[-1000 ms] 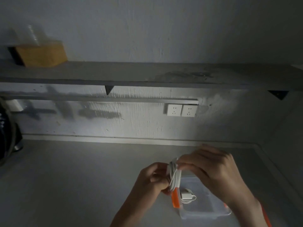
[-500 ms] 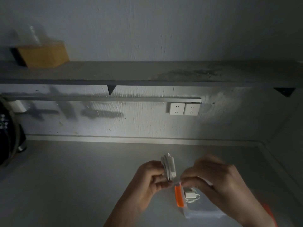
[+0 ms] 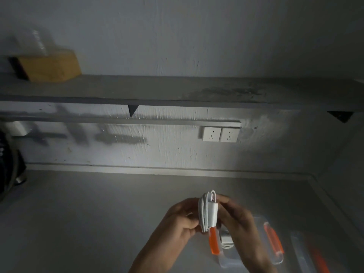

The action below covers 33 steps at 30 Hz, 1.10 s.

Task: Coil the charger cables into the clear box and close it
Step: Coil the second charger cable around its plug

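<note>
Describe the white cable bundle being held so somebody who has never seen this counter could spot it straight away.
Start at the twin white wall sockets above the grey counter, then drop straight down to the two bare hands. Between the left hand and right hand stands the coiled white charger cable, upright and lifted above the clear plastic box with orange latches. Unlike the small white cable lying inside that box, it is held up.

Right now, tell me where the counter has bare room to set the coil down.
Free: the wide counter left of the left hand, up to the dark object at the far left edge. Crowded: the right side, where the clear box and lid sit under the right hand and coil.
</note>
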Tool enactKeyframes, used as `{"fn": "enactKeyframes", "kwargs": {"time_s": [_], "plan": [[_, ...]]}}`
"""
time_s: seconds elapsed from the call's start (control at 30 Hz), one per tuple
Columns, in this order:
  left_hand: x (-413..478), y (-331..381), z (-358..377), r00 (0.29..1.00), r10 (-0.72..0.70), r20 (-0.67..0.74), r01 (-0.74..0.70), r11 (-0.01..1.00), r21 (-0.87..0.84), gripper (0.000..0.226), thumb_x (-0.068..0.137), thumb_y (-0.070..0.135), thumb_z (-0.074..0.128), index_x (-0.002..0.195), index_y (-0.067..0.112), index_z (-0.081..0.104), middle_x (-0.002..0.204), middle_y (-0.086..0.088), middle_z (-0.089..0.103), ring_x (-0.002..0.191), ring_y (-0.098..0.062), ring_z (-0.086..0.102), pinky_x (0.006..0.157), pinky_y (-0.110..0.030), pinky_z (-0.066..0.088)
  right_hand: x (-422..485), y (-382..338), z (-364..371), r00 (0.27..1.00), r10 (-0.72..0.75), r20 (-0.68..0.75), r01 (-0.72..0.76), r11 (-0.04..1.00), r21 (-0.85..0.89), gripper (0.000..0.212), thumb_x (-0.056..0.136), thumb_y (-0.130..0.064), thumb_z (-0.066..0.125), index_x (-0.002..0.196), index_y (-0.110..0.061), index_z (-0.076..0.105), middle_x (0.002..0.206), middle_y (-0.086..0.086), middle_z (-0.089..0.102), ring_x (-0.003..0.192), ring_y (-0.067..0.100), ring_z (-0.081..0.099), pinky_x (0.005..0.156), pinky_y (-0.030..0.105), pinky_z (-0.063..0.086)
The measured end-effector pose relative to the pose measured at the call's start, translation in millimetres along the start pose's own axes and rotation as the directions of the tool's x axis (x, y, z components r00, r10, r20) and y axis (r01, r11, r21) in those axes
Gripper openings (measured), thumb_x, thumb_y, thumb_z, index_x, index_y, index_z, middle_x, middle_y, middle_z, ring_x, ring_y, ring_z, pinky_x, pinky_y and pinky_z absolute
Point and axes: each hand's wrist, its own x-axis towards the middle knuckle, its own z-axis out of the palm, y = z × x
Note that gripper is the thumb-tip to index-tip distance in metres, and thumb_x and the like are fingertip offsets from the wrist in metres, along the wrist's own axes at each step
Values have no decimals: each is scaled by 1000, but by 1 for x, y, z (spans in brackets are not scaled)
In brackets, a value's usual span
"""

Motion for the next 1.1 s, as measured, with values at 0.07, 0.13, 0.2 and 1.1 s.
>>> {"fn": "enactKeyframes", "kwargs": {"time_s": [0.07,0.13,0.2,1.1], "plan": [[3,-6,-3,998,21,-59,-23,999,-23,43,66,-6,52,100,4,74,101,-17,72,95,-29,65,79,-37,51,-7,5,10,999,44,-8,-44,999,3,34,91,-2,53,93,-24,79,86,-2,79,73,11,71,64,21,56],[4,-13,-8,999,3,-51,-7,997,-74,45,65,-6,52,101,7,75,101,-15,74,93,-25,69,77,-35,57,-12,7,15,992,124,0,-124,991,44,43,92,5,51,95,-28,80,91,-4,80,81,6,73,66,16,56],[6,-20,-11,1000,-5,-20,4,998,-55,46,62,-6,52,99,8,76,95,-15,75,85,-23,72,67,-31,58,-14,8,13,994,107,-39,-107,994,-3,38,90,11,51,103,-14,78,94,-3,80,81,3,73,65,13,54],[15,-76,-11,997,12,-77,-2,992,125,21,75,13,57,95,9,64,85,-6,70,82,-20,62,75,-34,46,-36,21,-31,856,517,26,-517,855,34,17,78,0,71,95,0,73,89,14,70,80,20,68,73,25,57]]}}
